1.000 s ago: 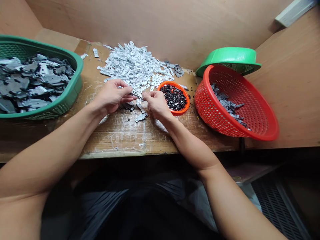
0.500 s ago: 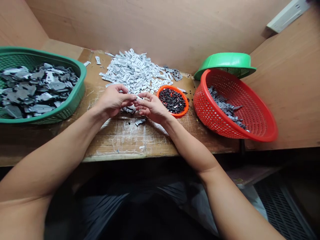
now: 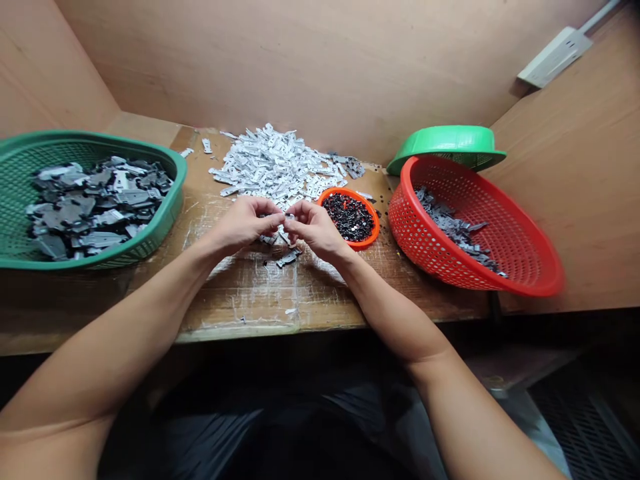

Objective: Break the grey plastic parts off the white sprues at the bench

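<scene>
My left hand (image 3: 249, 225) and my right hand (image 3: 316, 229) meet fingertip to fingertip above the middle of the worktable (image 3: 240, 293). Both are closed in a pinch around a small metal part (image 3: 289, 217), mostly covered by the fingers. Just beneath them lies a grey metal piece (image 3: 289, 258) among a few others partly hidden by the hands. Behind the hands spreads a heap of pale stamped metal plates (image 3: 275, 160). Close to my right hand stands an orange bowl (image 3: 376, 227) full of small dark rivet-like pieces (image 3: 350, 217).
A green basket (image 3: 173, 220) of metal and black parts stands at the left. To the right, a red basket (image 3: 430, 247) tilts with grey metal pieces (image 3: 455, 223) inside, before a bright green basket (image 3: 450, 143). A white power strip (image 3: 555, 57) hangs on the wall.
The camera view has shifted, so the scene sits lower in the picture. My hands stay together, and my right fingers now pinch more closely at the small part.
</scene>
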Motion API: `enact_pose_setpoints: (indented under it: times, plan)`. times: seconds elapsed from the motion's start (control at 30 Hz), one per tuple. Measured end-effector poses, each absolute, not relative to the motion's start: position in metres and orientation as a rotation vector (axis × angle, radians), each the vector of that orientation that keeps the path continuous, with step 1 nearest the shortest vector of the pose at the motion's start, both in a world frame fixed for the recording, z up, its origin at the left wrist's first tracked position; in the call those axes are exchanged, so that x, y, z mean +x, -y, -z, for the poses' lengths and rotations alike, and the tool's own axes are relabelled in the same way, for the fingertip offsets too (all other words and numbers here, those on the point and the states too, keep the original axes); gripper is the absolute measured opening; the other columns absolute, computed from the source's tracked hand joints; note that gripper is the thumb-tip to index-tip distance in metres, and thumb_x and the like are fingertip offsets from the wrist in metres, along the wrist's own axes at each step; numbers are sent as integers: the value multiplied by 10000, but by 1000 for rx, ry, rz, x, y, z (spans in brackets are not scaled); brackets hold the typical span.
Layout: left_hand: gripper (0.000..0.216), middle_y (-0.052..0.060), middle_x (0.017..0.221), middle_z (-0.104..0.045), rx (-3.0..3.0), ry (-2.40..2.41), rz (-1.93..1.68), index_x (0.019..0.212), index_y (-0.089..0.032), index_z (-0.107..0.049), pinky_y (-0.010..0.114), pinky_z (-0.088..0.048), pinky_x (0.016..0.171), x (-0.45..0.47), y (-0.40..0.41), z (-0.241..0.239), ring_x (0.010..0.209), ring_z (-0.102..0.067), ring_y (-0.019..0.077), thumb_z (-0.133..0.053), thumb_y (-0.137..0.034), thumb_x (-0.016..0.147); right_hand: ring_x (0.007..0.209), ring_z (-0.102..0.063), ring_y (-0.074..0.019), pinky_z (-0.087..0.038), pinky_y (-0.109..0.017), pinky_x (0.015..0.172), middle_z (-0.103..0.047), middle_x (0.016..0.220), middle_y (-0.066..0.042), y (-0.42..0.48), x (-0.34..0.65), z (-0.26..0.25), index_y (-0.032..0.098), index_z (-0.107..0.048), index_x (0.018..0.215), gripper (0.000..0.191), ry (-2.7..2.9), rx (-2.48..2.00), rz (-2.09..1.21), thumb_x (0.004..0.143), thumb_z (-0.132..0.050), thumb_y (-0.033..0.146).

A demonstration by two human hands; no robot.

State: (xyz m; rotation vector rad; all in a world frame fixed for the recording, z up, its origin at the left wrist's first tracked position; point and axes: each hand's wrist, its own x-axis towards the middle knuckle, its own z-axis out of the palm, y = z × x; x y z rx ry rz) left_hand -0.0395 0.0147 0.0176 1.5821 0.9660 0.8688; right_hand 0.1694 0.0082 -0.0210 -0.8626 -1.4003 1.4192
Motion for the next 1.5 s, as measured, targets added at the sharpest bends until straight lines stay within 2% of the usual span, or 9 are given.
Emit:
enact_pose_setpoints:
  times: [0.37, 0.57, 0.7, 0.83, 0.93, 1.03, 1.17, 1.33, 1.5]
  plan:
    - [200, -7, 672, -644, 1847, -1113, -920, 762, -189, -724, 281, -370, 584, -34, -15, -8, 618, -501, 153, -720, -285, 937, 709, -678, -127, -625, -268, 678, -714, 806, 32, -1, 164, 21, 222, -650, 945, 666, 1334, -946, -1398, 752, -1035, 730]
    - [292, 20, 696, -660, 1539, -1074, -899, 782, -180, -741, 262, -432, 557, -33, -12, -10, 607, -552, 149, -902, -380, 922, 704, -629, -137, -582, -286, 676, -668, 781, 40, -6, 169, 22, 230, -648, 954, 619, 1447, -914, -1334, 821, -984, 733]
    - [445, 67, 753, -699, 1041, -896, -742, 779, -186, -746, 255, -539, 580, -38, -13, -20, 650, -644, 162, -996, -537, 889, 821, -632, -175, -567, -321, 756, -707, 904, -5, -5, 178, 14, 239, -753, 1031, 381, 1646, -836, -1174, 965, -901, 584]
    - [376, 61, 723, -682, 980, -812, -614, 784, -165, -778, 216, -462, 498, -42, -14, -23, 572, -575, 121, -1094, -370, 781, 984, -636, -226, -578, -357, 861, -715, 1003, -41, -1, 180, 5, 267, -803, 1000, 186, 1724, -903, -986, 959, -910, 413]
    - [371, 52, 747, -693, 1053, -825, -707, 764, -154, -744, 189, -438, 505, -39, -12, -23, 576, -578, 101, -1086, -298, 775, 877, -632, -202, -564, -329, 760, -702, 920, -21, -1, 180, 2, 264, -770, 1057, 233, 1631, -956, -1072, 974, -901, 438]
    - [337, 38, 742, -700, 1146, -888, -841, 768, -152, -719, 185, -450, 543, -32, -8, -22, 588, -575, 94, -1022, -272, 851, 699, -582, -149, -513, -285, 628, -660, 776, 13, -3, 180, 4, 243, -684, 953, 381, 1533, -1000, -1180, 997, -884, 565]
    - [267, 22, 726, -701, 1264, -936, -954, 792, -156, -718, 209, -485, 597, -23, -5, -18, 602, -580, 104, -937, -247, 916, 580, -529, -107, -448, -244, 513, -638, 683, 31, -5, 177, 8, 233, -617, 820, 581, 1501, -1011, -1320, 882, -971, 689]
    - [222, 12, 790, -724, 1359, -952, -1015, 909, -175, -735, 226, -511, 614, -20, -2, -12, 646, -618, 128, -928, -284, 903, 519, -503, -82, -406, -217, 463, -651, 664, 43, -4, 174, 11, 236, -582, 804, 658, 1379, -954, -1456, 831, -982, 758]
    - [283, -5, 674, -662, 1430, -996, -983, 838, -199, -690, 221, -451, 537, -21, 0, -12, 591, -583, 136, -932, -336, 884, 527, -484, -93, -389, -215, 469, -614, 634, 59, 0, 174, 12, 251, -556, 805, 689, 1357, -950, -1507, 820, -968, 802]
